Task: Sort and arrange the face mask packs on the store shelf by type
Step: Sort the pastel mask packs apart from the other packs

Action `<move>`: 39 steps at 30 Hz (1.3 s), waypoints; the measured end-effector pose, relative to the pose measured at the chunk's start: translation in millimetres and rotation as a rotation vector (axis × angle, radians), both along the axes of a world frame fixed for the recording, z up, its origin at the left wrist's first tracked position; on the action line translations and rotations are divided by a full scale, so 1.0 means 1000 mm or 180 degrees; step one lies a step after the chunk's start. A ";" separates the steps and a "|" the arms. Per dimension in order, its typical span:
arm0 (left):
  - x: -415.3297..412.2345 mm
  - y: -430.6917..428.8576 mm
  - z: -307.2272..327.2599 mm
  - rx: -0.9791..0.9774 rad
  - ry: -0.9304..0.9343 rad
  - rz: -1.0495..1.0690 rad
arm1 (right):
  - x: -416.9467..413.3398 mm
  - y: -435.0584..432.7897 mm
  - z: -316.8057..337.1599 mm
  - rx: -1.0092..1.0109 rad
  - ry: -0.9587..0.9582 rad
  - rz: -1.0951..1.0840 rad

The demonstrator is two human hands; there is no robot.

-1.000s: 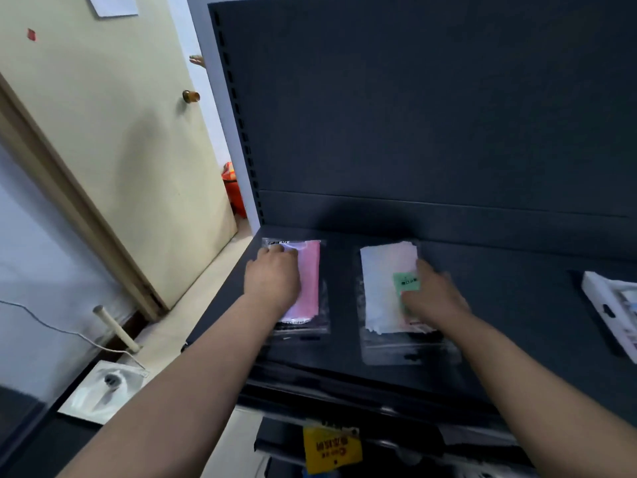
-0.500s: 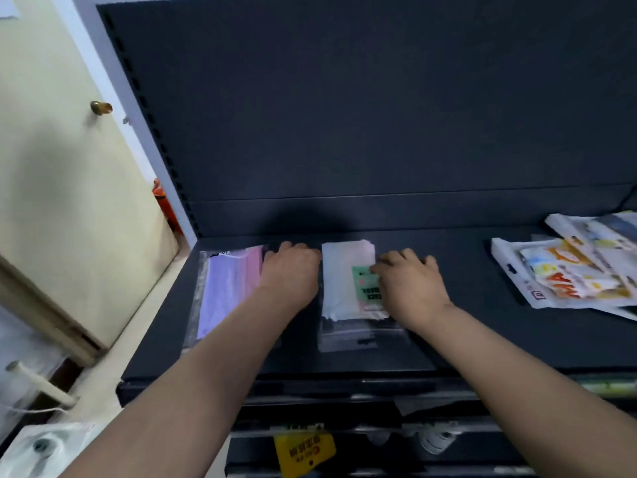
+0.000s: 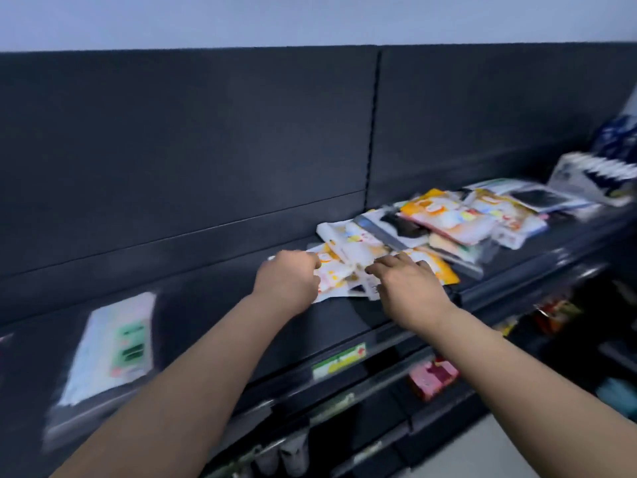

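Observation:
A loose pile of mixed face mask packs (image 3: 448, 219) lies on the right part of the dark shelf (image 3: 213, 301), most of them white and orange, some dark. My left hand (image 3: 287, 281) has its fingers curled round the left edge of the nearest white and orange pack (image 3: 336, 270). On the same end of the pile, my right hand (image 3: 406, 288) rests with its fingers stretched flat. A white mask pack with a green label (image 3: 113, 346) lies alone at the shelf's left end. The whole view is blurred by motion.
A white and dark box (image 3: 593, 177) stands behind the pile at the far right. A green price tag (image 3: 339, 360) is on the shelf's front rail. Lower shelves hold pink packets (image 3: 432, 377) and other goods. The dark back panel rises behind the shelf.
The view has swung right. Both hands left the pink pack and the green-labelled white pack and moved right to the mixed pile, where the left hand took hold of a white and orange pack.

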State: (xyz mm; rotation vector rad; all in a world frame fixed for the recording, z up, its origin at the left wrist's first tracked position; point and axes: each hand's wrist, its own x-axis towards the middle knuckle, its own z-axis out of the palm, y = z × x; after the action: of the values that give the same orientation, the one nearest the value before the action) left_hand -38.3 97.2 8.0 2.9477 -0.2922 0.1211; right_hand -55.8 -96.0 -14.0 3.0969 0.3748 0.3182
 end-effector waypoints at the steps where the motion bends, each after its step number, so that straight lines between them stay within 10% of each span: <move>1: 0.005 -0.029 0.003 -0.0008 -0.0005 -0.0101 | -0.001 -0.031 0.002 -0.0021 -0.0034 -0.0123; 12: 0.033 -0.258 0.015 -0.0409 -0.0049 -0.0862 | -0.018 -0.267 0.010 0.0032 -0.0183 -0.1141; 39: 0.233 -0.494 0.005 -0.0494 0.0205 -0.0739 | 0.167 -0.508 -0.008 0.0316 0.0063 -0.1381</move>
State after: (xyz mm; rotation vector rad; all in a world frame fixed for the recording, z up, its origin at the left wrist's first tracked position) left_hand 194.5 -397.0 13.1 2.7344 -0.5841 0.0166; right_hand 111.3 -604.3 -22.0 3.1611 -0.3222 0.3020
